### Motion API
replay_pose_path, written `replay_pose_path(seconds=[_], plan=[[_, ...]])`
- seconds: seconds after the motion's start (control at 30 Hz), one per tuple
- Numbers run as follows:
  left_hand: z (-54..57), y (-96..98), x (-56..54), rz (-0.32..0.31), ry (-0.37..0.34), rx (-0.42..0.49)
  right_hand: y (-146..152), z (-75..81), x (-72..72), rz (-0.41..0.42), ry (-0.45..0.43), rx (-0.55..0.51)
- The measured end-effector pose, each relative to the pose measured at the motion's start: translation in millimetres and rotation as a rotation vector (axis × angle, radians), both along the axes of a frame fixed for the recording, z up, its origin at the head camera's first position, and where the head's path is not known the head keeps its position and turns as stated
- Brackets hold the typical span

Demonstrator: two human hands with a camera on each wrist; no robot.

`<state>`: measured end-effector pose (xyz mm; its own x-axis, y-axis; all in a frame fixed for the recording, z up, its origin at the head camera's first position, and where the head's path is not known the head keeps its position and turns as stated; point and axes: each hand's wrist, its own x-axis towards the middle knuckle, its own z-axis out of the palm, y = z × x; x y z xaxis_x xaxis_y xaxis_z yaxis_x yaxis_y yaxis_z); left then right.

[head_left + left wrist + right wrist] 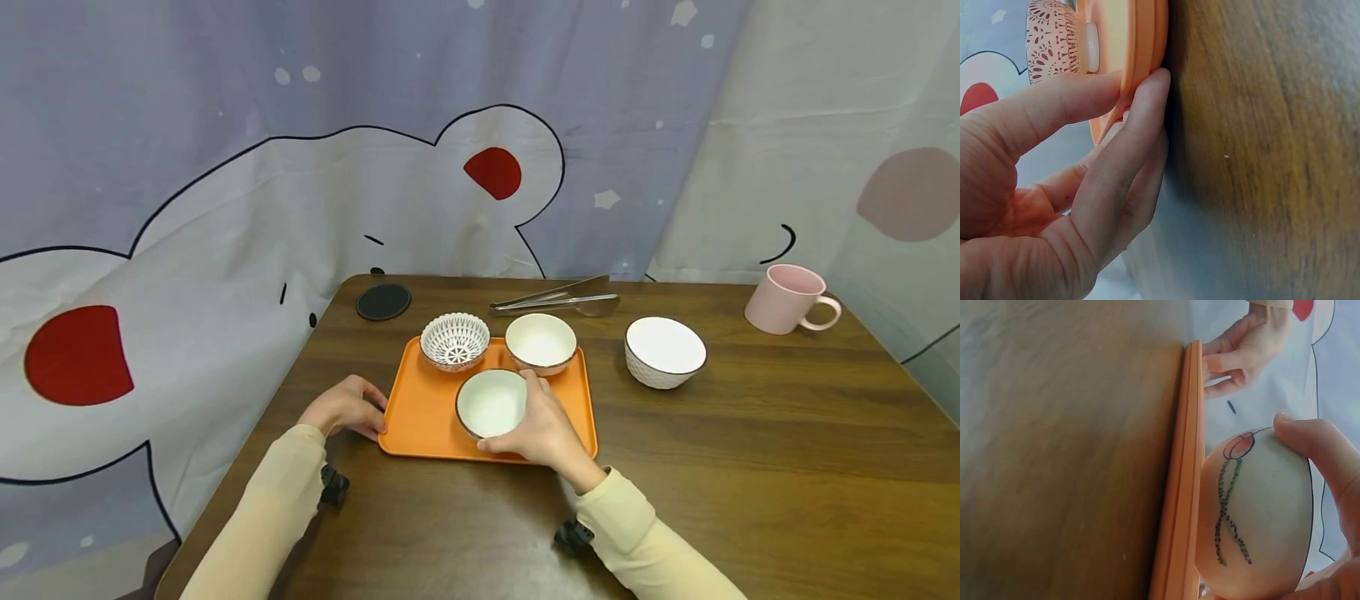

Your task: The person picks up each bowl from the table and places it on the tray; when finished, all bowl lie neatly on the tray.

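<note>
On the wooden table lies an orange tray [420, 412], and my left hand [347, 406] pinches its left edge. The left wrist view shows the thumb on the inner side of the tray's rim [1146, 44] and a fingertip against the outside. My right hand [546, 425] grips a dark-rimmed bowl [487, 402] by its rim, at the front of the tray. A tulip drawing marks the outside of that bowl [1266, 512]. Behind it on the tray stand a patterned bowl [455, 342] at the left and another dark-rimmed bowl [542, 340] at the right.
Right of the tray stands a white textured bowl [663, 354]. A pink mug [780, 302] is near the far right corner. Metal tongs [555, 298] lie behind the tray, and a round black coaster [383, 302] sits at the back left. A printed curtain [337, 208] hangs behind.
</note>
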<state>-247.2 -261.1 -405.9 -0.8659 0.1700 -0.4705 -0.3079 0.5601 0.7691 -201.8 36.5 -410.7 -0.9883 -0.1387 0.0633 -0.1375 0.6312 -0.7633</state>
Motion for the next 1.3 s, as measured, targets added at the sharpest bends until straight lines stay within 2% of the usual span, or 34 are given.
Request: replay_pose_path(seconds=[0.37,0.77,0.93,1.2,1.3], plan=[[0.7,0.5,-0.5,0.001,-0.007,-0.008,-19.7,2.7,-0.6,0.047,0.008,-0.027],[1.9,0.3,-0.6,-0.010,-0.011,-0.011,-39.9,-2.1,-2.1,0.077,0.010,-0.051],[1.3,0.0,-0.4,-0.005,-0.009,-0.014,-50.9,-0.7,-2.2,0.099,-0.005,-0.063],[1.8,1.9,0.9,-0.011,0.011,-0.048,-59.7,0.3,-2.6,0.135,-0.026,-0.019],[0.2,1.9,2.5,-0.008,0.012,-0.053,-57.4,-2.5,0.3,0.142,-0.053,-0.044]])
